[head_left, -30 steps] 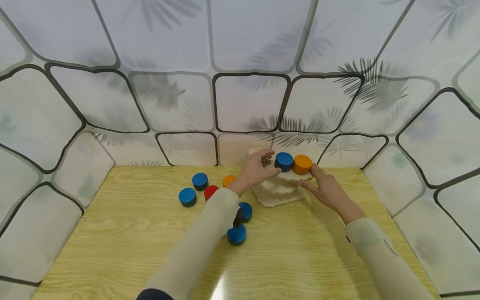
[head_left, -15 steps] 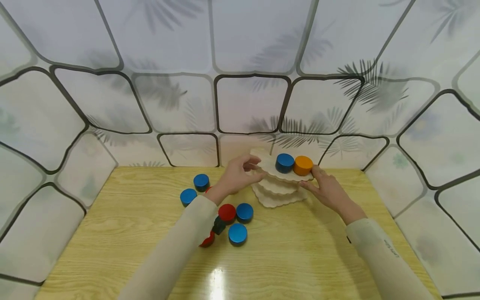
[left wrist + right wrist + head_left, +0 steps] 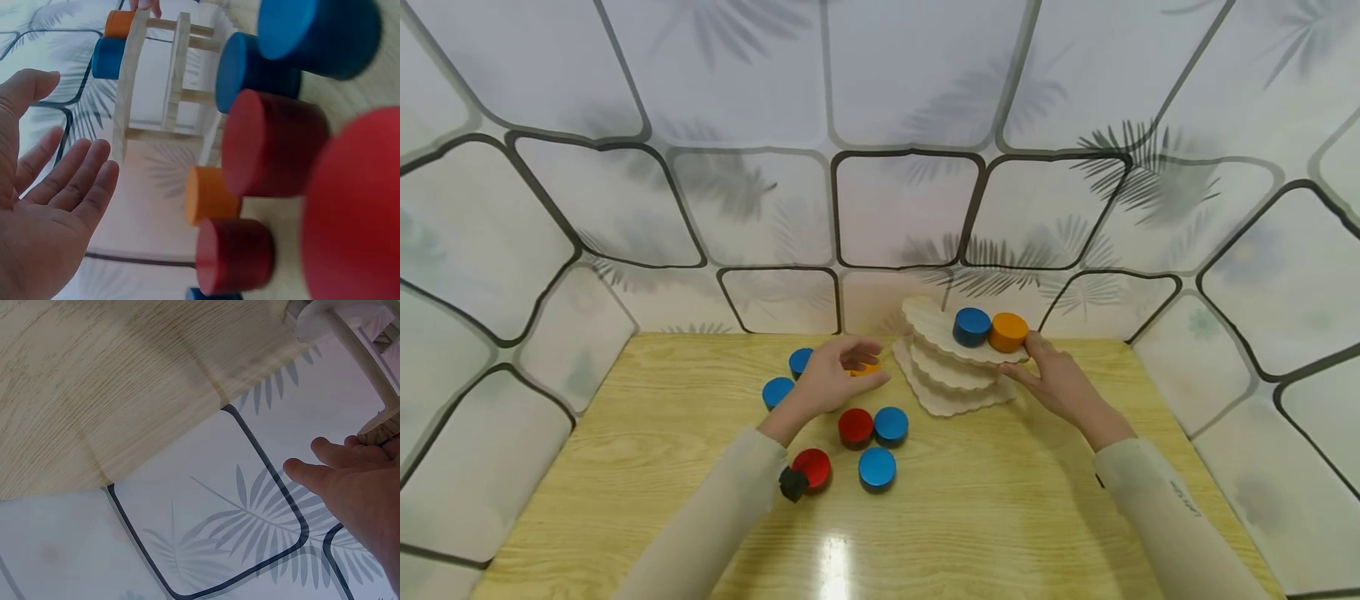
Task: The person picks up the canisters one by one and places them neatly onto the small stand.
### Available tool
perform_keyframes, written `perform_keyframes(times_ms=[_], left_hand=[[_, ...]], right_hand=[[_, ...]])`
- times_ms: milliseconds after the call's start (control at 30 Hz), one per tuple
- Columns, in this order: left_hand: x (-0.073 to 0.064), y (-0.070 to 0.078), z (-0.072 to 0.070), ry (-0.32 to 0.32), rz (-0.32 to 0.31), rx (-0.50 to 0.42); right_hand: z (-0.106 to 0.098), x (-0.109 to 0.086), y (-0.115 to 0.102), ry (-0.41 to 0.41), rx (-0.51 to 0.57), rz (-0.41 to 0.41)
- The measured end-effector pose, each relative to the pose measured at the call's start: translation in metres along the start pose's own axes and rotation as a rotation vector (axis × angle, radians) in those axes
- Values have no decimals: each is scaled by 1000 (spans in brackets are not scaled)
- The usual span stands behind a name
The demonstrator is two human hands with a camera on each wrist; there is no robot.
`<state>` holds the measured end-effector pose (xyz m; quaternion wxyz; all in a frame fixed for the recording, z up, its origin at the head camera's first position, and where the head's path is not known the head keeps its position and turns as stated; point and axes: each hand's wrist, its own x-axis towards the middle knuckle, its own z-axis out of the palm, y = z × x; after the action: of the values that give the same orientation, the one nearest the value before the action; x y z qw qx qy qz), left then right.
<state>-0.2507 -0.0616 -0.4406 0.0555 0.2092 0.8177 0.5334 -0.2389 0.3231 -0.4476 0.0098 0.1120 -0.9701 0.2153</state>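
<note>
A three-tier wooden stand [image 3: 936, 329] with scalloped edges stands at the back of the table. On its top tier, a blue cylinder [image 3: 972, 327] sits beside an orange cylinder [image 3: 1008, 332]. My right hand [image 3: 1063, 383] holds the right end of the top tier, fingers by the orange cylinder and thumb lower at the edge. My left hand [image 3: 831, 375] hovers over the loose cylinders, palm bare and fingers loosely spread in the left wrist view. Partly hidden behind it is another orange cylinder [image 3: 212, 195]. Nearby are a red cylinder [image 3: 856, 427] and a blue cylinder [image 3: 891, 426], side by side.
Nearer the front lie a blue cylinder [image 3: 877, 468] and a red cylinder [image 3: 812, 469], the latter partly covered by a dark object at the left wrist. Two more blue ones, including a blue cylinder [image 3: 777, 392], lie left. A patterned wall [image 3: 902, 208] closes off the wooden table's [image 3: 985, 517] back.
My left hand has drawn back from the blue cylinder on the top tier, moving left and down over the loose cylinders. My right hand stays at the stand's right end.
</note>
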Motion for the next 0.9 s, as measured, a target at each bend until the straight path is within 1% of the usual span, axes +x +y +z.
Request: perform_keyframes(times_ms=[233,367,500,767,900], left_hand=[[-24,-14,-9,-2,-7,-28],[-38,-21,-14,26,3,-50],[-52,-26,-17,44,-8,-76],[-77,-40,-21,33,4,-83],[-87,-45,-22,27,-22,-90]], right_hand=[[0,-1,0,4,4,-5],[0,-1,0,4,1,-10],[0,-1,-1,1,5,-2],[2,1,1,-3,5,6],[2,1,2,-9,5,4]])
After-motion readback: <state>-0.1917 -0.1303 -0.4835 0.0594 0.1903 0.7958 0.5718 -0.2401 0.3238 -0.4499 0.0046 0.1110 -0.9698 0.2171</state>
